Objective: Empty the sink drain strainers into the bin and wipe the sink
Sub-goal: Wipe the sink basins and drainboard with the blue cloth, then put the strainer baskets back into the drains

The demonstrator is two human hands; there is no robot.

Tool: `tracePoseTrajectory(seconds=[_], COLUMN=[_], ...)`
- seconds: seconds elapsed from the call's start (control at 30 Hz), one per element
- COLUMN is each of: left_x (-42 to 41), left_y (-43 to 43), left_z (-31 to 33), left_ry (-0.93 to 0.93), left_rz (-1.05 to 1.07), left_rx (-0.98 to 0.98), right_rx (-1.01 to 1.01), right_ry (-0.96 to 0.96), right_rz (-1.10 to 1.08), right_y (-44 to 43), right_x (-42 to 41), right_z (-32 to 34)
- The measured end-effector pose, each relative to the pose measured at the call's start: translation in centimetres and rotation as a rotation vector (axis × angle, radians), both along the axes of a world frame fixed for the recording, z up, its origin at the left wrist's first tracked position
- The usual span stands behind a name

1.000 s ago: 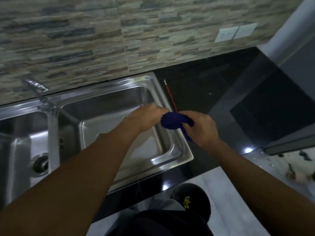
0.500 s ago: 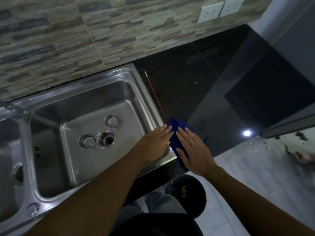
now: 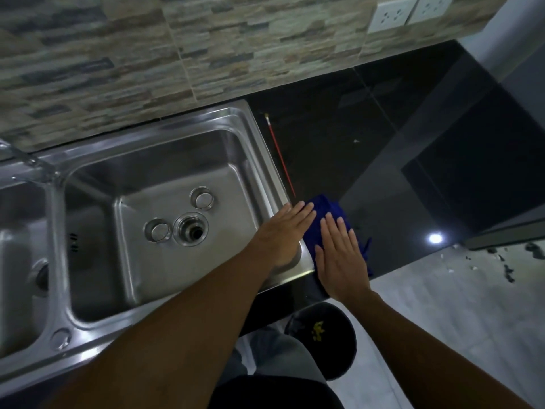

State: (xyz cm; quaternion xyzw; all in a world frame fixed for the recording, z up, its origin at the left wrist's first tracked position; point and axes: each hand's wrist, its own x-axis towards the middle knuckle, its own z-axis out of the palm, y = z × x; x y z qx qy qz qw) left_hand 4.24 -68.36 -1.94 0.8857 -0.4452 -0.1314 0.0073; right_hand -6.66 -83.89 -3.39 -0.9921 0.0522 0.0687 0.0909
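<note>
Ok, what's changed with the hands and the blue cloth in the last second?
The blue cloth, gripped bunched by both hands, went down onto the counter. The right hand now presses flat on it; the left hand lies flat on the sink corner. Strainers and red stick unmoved.

Glossy steel sink [image 3: 165, 149], seemingly cloth blue rag [image 3: 326, 206]

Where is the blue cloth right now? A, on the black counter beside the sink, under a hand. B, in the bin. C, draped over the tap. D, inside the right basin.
A: the blue cloth lies on the black counter, right hand flat on it.
</note>
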Motion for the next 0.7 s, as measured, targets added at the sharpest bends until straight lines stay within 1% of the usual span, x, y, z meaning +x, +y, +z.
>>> tracePoseTrajectory(seconds=[0.13, 0.27, 0.4, 0.47, 0.6, 0.7], left_x=[-0.4, -0.5, -0.5, -0.4, -0.5, -0.5], left_y=[3.5, 8.7, 14.6, 17.5, 23.3, 27.9], left_z=[0.3, 1.0, 1.9, 2.2, 2.5, 2.3], left_ry=[0.041, 0.065, 0.012, -0.016, 0.006, -0.013], left_rz=[0.17, 0.347, 0.482, 0.545, 0.682, 0.734], left_rx=[-0.108, -0.115, -0.103, -0.09, -0.088, -0.076], right_rx=[0.087, 0.198, 0.253, 0.269, 0.257, 0.23], right_ry=[-0.067, -0.129, -0.17, -0.176, -0.152, -0.107], right_rz=[0.012, 0.173, 0.293, 0.339, 0.441, 0.481], right_y=[1.6, 5.2, 9.7, 12.0, 16.6, 20.2], right_x=[1.0, 2.7, 4.9, 5.9, 7.7, 9.1], right_z=[1.4, 2.5, 2.8, 2.8, 2.4, 1.8])
